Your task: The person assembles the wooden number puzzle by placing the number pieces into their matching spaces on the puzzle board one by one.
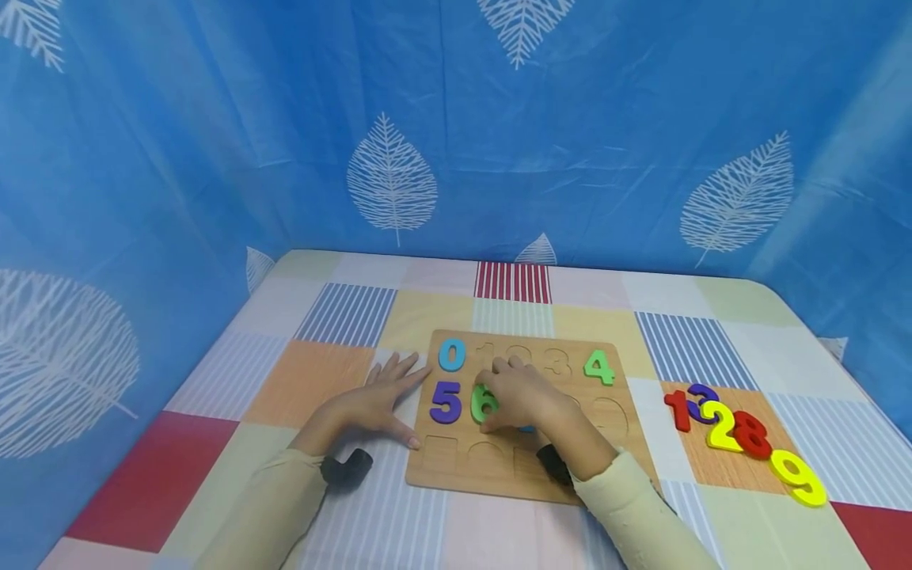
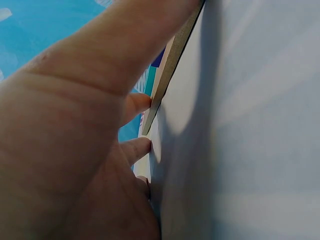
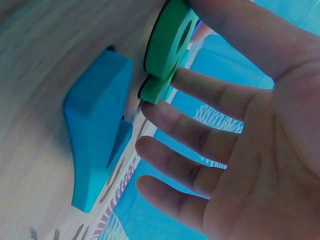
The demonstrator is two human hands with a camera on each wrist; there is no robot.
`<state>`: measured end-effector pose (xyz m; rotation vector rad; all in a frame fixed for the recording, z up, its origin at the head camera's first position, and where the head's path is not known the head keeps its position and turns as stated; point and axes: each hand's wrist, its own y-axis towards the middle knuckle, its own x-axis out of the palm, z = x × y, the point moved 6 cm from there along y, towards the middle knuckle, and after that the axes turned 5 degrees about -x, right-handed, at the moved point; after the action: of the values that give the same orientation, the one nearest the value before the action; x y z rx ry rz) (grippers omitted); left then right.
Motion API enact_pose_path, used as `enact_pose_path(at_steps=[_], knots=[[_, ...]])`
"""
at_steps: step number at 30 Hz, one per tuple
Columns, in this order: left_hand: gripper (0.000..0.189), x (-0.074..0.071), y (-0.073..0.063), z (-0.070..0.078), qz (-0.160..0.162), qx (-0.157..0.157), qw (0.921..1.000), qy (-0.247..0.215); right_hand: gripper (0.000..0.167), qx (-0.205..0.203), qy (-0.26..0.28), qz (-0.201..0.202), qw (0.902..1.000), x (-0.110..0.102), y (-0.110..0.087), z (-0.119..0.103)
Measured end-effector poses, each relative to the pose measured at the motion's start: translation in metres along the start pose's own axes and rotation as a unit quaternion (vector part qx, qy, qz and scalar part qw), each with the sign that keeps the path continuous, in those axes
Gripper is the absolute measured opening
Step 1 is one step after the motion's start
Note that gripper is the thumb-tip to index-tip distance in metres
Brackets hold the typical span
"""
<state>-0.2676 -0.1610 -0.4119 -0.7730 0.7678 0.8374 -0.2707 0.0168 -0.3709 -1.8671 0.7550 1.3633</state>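
A wooden number board (image 1: 456, 467) lies on the table. My right hand (image 1: 523, 396) is over its middle, thumb and fingertips pinching the green number 6 (image 1: 479, 405) at two ends. In the right wrist view, the blue number 7 (image 3: 95, 125) sits on the board beside the green 6 (image 3: 167, 45); the head view shows little of it under my hand. My left hand (image 1: 374, 404) rests with spread fingers at the board's left edge, thumb touching its lower part. Near it are the blue 0 (image 1: 452, 355) and purple 5 (image 1: 446, 402).
The green 4 (image 1: 599, 367) sits at the board's upper right. Right of the board lie loose numbers: red 1 (image 1: 678, 410), purple 3 (image 1: 701, 391), yellow 2 (image 1: 721, 427), red 8 (image 1: 752, 435) and yellow 9 (image 1: 798, 477). A blue curtain (image 1: 456, 158) hangs behind the patchwork tablecloth (image 1: 342, 317).
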Motion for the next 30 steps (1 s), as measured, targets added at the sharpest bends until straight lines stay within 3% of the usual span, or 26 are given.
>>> enact_pose_path(at_steps=[12,23,30], knots=[[0.109,0.002,0.005,0.002,-0.002,0.007,1.0000,-0.005,0.064,-0.005,0.029,-0.002,0.9996,0.000,-0.007,0.011],[0.111,0.002,0.003,0.000,0.005,0.006,1.0000,-0.005,0.067,0.030,0.029,0.035,0.9985,-0.008,-0.033,0.056],[0.112,0.004,0.002,-0.001,0.009,0.001,0.9999,-0.012,0.066,0.028,0.026,0.048,0.9981,-0.013,-0.049,0.076]])
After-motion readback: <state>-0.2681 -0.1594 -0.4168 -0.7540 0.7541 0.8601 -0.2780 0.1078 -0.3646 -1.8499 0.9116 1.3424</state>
